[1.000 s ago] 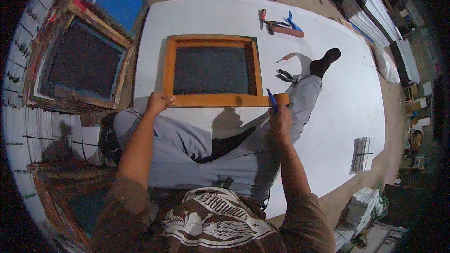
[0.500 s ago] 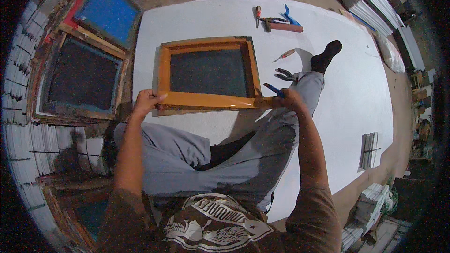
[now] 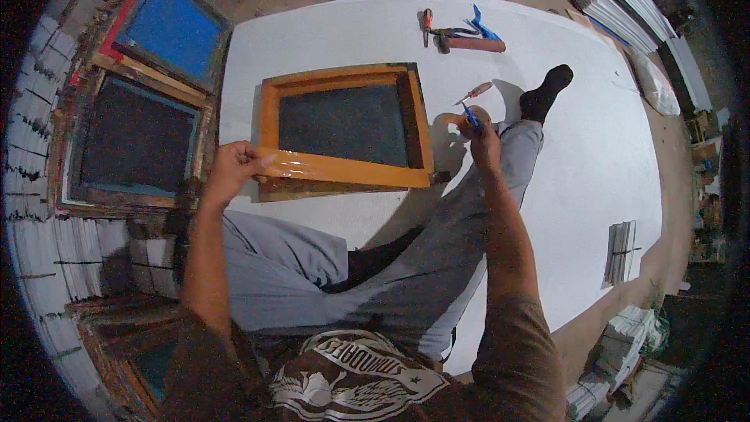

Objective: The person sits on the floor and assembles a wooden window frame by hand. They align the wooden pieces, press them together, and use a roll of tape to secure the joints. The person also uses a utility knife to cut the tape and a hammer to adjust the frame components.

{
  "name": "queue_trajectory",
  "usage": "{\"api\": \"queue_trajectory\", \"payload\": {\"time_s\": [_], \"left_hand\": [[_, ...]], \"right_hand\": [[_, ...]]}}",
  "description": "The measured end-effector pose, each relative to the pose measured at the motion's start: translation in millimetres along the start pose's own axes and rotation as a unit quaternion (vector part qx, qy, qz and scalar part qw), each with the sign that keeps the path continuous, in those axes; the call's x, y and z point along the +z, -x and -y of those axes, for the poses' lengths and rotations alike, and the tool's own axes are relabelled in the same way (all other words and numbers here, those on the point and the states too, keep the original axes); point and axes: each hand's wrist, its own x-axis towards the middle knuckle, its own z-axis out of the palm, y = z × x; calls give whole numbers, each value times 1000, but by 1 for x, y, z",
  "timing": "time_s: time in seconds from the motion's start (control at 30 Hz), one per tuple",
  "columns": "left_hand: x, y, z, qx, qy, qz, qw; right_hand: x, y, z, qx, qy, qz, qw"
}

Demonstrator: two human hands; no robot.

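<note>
A wooden screen frame (image 3: 269, 109) with a dark mesh (image 3: 340, 121) lies in front of me, its sides covered in shiny orange-brown tape. Along its near side runs a loose strip of packing tape (image 3: 344, 168). My left hand (image 3: 234, 168) pinches the strip's left end between thumb and fingers at the frame's near left corner. Right of the frame, my right hand (image 3: 483, 137) is closed around a blue cutter (image 3: 470, 116). An orange-brown piece (image 3: 450, 119), perhaps part of a tape roll, shows beside those fingers. A screwdriver (image 3: 475, 93) lies just beyond them.
Farther back on the white board (image 3: 582, 187) lie another screwdriver (image 3: 427, 23), pliers (image 3: 455, 32) and a reddish-brown bar (image 3: 476, 45). Other screen frames (image 3: 207, 121) lean at the left. A small tied bundle (image 3: 623, 252) sits at the right. My outstretched leg (image 3: 519, 144) borders the work.
My right hand has moved away from the frame's near right corner, forward over where the pliers lay. The tape strip now ends at that corner, apart from that hand. My left hand keeps its pinch.
</note>
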Motion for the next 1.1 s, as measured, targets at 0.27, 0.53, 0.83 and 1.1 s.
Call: {"api": "queue_trajectory", "payload": {"time_s": [0.27, 0.53, 0.83, 1.1], "left_hand": [[-1, 17, 3, 17, -5, -12, 1000], [7, 22, -4, 48, 0, -13, 999], [3, 24, 8, 60, -15, -28, 998], [6, 21, 2, 96, -16, -11, 995]], "right_hand": [[22, 22, -36, 59, 388, -11, 920], [9, 51, -33, -21, 431, 17, 902], [17, 65, -26, 8, 409, 112, 906], [39, 71, 14, -30, 217, 265, 939]]}}
